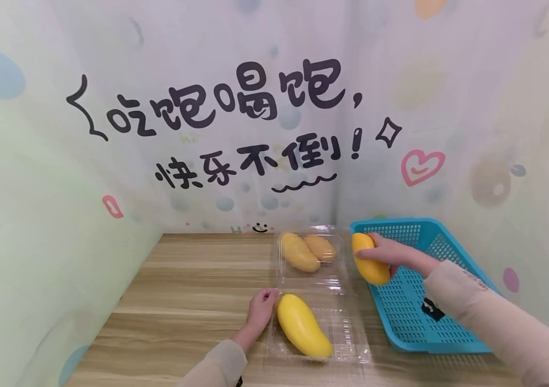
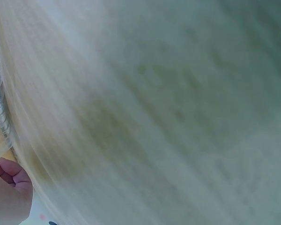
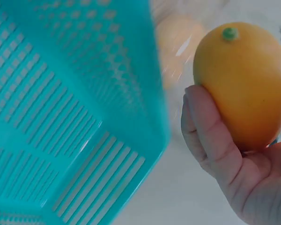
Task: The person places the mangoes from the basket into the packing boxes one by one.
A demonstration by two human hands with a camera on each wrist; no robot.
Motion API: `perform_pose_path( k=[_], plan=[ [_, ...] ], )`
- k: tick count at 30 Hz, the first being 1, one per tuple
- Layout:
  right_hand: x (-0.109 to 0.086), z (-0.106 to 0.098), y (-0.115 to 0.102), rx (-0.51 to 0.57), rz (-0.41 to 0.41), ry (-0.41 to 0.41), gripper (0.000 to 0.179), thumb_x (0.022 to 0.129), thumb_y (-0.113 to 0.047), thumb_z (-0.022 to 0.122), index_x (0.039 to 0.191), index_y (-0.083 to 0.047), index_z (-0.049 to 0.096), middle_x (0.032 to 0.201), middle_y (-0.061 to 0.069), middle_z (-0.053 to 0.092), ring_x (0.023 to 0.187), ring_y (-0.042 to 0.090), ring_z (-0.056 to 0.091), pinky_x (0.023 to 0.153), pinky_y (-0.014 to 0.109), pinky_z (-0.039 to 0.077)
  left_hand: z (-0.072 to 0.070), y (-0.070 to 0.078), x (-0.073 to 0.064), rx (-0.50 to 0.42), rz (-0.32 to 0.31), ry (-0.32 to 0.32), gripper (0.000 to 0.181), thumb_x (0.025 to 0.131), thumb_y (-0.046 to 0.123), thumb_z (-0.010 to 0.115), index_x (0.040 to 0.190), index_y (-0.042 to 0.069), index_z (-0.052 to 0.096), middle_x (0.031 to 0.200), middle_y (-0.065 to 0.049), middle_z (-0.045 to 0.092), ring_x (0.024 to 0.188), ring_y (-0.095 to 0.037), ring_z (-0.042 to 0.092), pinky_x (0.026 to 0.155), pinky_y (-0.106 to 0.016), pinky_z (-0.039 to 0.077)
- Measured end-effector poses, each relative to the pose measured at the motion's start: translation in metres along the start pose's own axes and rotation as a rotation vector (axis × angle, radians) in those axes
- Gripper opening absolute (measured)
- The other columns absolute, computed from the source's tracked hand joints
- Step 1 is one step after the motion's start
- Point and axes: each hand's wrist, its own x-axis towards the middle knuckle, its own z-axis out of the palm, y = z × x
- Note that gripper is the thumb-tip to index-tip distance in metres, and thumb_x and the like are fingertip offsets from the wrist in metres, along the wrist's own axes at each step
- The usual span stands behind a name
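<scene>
My right hand (image 1: 383, 253) grips an orange-yellow mango (image 1: 370, 263) over the left side of the blue basket. In the right wrist view the fingers wrap the mango (image 3: 246, 84), whose green stem spot faces up. On the table lies an open clear plastic clamshell container (image 1: 352, 328). Its near half bears a long yellow mango (image 1: 303, 327); two mangoes (image 1: 298, 251) show through its far half. My left hand (image 1: 261, 312), fingers curled, pinches the container's left edge near the fold. In the left wrist view this hand (image 2: 11, 190) shows only at the lower left corner.
The blue plastic basket (image 1: 392, 328) with slotted walls stands right of the container, a small black patch showing inside it. Wood-grain tabletop (image 1: 182, 301) stretches to the left. A printed curtain (image 1: 236, 43) with dark lettering closes off the back.
</scene>
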Motion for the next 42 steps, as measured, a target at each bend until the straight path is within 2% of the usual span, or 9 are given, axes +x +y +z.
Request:
perform_pose_path(
  k=[9, 15, 19, 22, 25, 30, 32, 36, 42],
  plan=[
    [0.006, 0.051, -0.031, 0.044, 0.064, -0.044, 0.072, 0.082, -0.038, 0.061, 0.136, -0.008, 0.024, 0.094, 0.014, 0.05, 0.076, 0.027, 0.054, 0.052, 0.037, 0.051, 0.0, 0.001, -0.001, 0.023, 0.021, 0.006, 0.033, 0.092, 0.027, 0.055, 0.073, 0.0, 0.054, 0.055, 0.005, 0.042, 0.044, -0.005, 0.037, 0.043, -0.018, 0.032],
    [0.013, 0.088, -0.035, 0.064, 0.115, -0.106, 0.067, 0.078, -0.028, 0.067, 0.129, -0.006, 0.029, 0.091, 0.015, 0.048, 0.076, 0.03, 0.054, 0.05, 0.05, 0.05, 0.0, 0.001, -0.001, 0.011, 0.018, 0.003, 0.033, 0.092, 0.027, 0.055, 0.074, -0.001, 0.054, 0.054, 0.005, 0.041, 0.042, -0.004, 0.036, 0.042, -0.018, 0.032],
    [0.019, 0.106, -0.034, -0.006, 0.149, -0.11, 0.061, 0.075, -0.026, 0.069, 0.12, -0.006, 0.033, 0.086, 0.016, 0.048, 0.072, 0.029, 0.056, 0.048, 0.052, 0.05, 0.0, 0.0, -0.001, 0.004, 0.017, -0.002, 0.032, 0.092, 0.027, 0.054, 0.075, 0.0, 0.054, 0.054, 0.005, 0.041, 0.043, -0.005, 0.036, 0.042, -0.018, 0.031],
    [0.023, 0.116, -0.034, -0.066, 0.182, -0.103, 0.061, 0.072, -0.026, 0.071, 0.116, -0.003, 0.035, 0.083, 0.016, 0.049, 0.068, 0.029, 0.056, 0.049, 0.053, 0.05, 0.0, -0.001, -0.001, 0.014, 0.02, 0.0, 0.032, 0.092, 0.026, 0.054, 0.075, 0.0, 0.054, 0.055, 0.005, 0.041, 0.043, -0.005, 0.036, 0.041, -0.018, 0.031],
    [0.026, 0.123, -0.031, -0.05, 0.228, -0.094, 0.07, 0.068, -0.024, 0.073, 0.12, 0.0, 0.033, 0.083, 0.017, 0.049, 0.069, 0.03, 0.054, 0.052, 0.054, 0.05, 0.0, 0.0, -0.002, 0.019, 0.014, 0.004, 0.032, 0.092, 0.027, 0.054, 0.074, 0.001, 0.054, 0.055, 0.005, 0.041, 0.043, -0.005, 0.036, 0.042, -0.018, 0.031],
    [0.031, 0.133, -0.021, 0.001, 0.263, -0.072, 0.064, 0.063, -0.02, 0.076, 0.113, -0.001, 0.04, 0.085, 0.015, 0.049, 0.073, 0.028, 0.051, 0.056, 0.041, 0.049, 0.0, 0.0, -0.001, 0.026, 0.006, 0.009, 0.031, 0.092, 0.027, 0.054, 0.074, 0.002, 0.054, 0.055, 0.004, 0.042, 0.045, -0.006, 0.037, 0.043, -0.018, 0.032],
    [0.033, 0.136, -0.018, -0.007, 0.259, -0.065, 0.063, 0.062, -0.018, 0.076, 0.111, -0.002, 0.04, 0.085, 0.014, 0.05, 0.074, 0.028, 0.051, 0.057, 0.038, 0.048, 0.0, 0.0, -0.001, 0.027, 0.003, 0.01, 0.031, 0.092, 0.026, 0.054, 0.074, 0.001, 0.054, 0.055, 0.004, 0.042, 0.045, -0.007, 0.037, 0.043, -0.018, 0.032],
    [0.034, 0.141, -0.014, -0.021, 0.248, -0.067, 0.073, 0.058, -0.013, 0.076, 0.118, -0.002, 0.037, 0.086, 0.014, 0.048, 0.076, 0.028, 0.049, 0.061, 0.038, 0.046, -0.001, 0.0, -0.001, 0.037, 0.015, 0.015, 0.03, 0.092, 0.026, 0.054, 0.074, 0.001, 0.054, 0.056, 0.004, 0.042, 0.046, -0.007, 0.038, 0.044, -0.018, 0.033],
    [0.027, 0.146, -0.016, -0.143, 0.196, -0.077, 0.056, 0.059, -0.011, 0.076, 0.102, -0.003, 0.042, 0.081, 0.012, 0.05, 0.073, 0.026, 0.049, 0.063, 0.037, 0.045, -0.001, 0.0, -0.001, 0.044, 0.023, 0.014, 0.031, 0.092, 0.027, 0.054, 0.076, 0.001, 0.055, 0.056, 0.005, 0.042, 0.046, -0.005, 0.038, 0.045, -0.019, 0.034]
  ],
)
